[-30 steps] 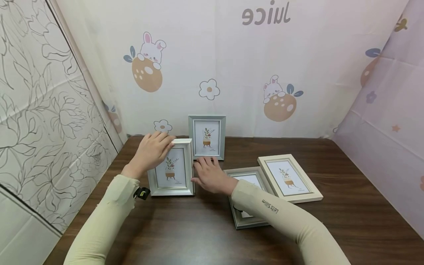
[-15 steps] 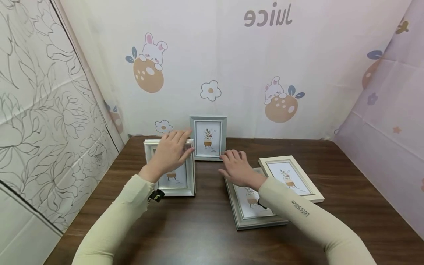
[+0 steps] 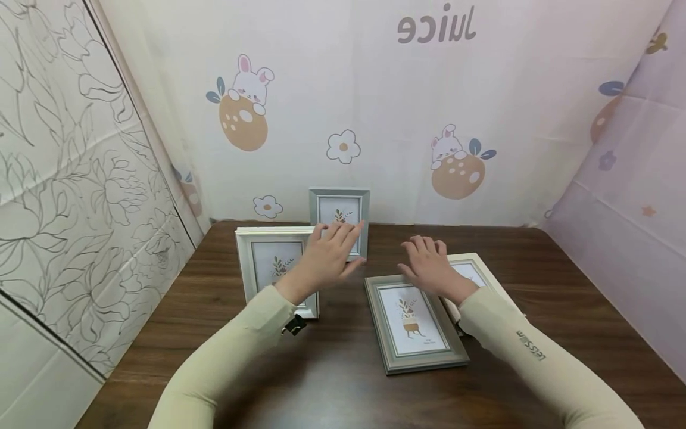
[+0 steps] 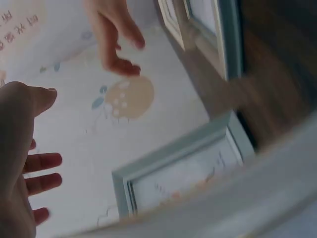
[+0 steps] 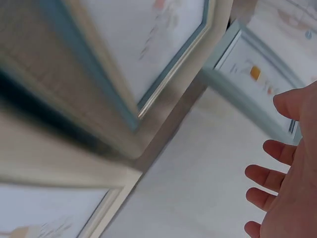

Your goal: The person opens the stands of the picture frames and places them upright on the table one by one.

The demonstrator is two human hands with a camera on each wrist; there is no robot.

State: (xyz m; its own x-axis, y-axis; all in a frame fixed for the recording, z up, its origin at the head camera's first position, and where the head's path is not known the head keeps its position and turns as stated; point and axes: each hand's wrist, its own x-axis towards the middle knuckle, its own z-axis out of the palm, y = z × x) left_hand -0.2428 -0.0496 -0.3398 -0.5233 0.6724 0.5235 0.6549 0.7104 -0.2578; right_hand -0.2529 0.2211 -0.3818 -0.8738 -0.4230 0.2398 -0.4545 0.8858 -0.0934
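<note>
My left hand (image 3: pixel 327 259) hovers in front of two upright picture frames, with its fingers extended and nothing in its grasp. One is a silver-white picture frame (image 3: pixel 248 280) at the left, partly covered by the hand and forearm. Behind stands a grey-blue picture frame (image 3: pixel 366 217), its lower part overlapped by the fingers. Over the right side, my right hand (image 3: pixel 431 269) is raised with loosely bent fingers and holds nothing. Below it lie a grey-brown picture frame (image 3: pixel 383 333) and a cream picture frame (image 3: pixel 490 280), the latter half hidden by hand and sleeve.
The frames are on a dark wooden table (image 3: pixel 332 387). A patterned curtain (image 3: pixel 375 107) with bunnies and flowers hangs behind it. Floral panels (image 3: pixel 80 196) border the left side, and a pale lilac sheet (image 3: pixel 632 238) the right.
The left hand has let go of the silver-white picture frame's top and moved right. The right hand has left that frame's side and moved right, over the lying frames. All frames stay in place.
</note>
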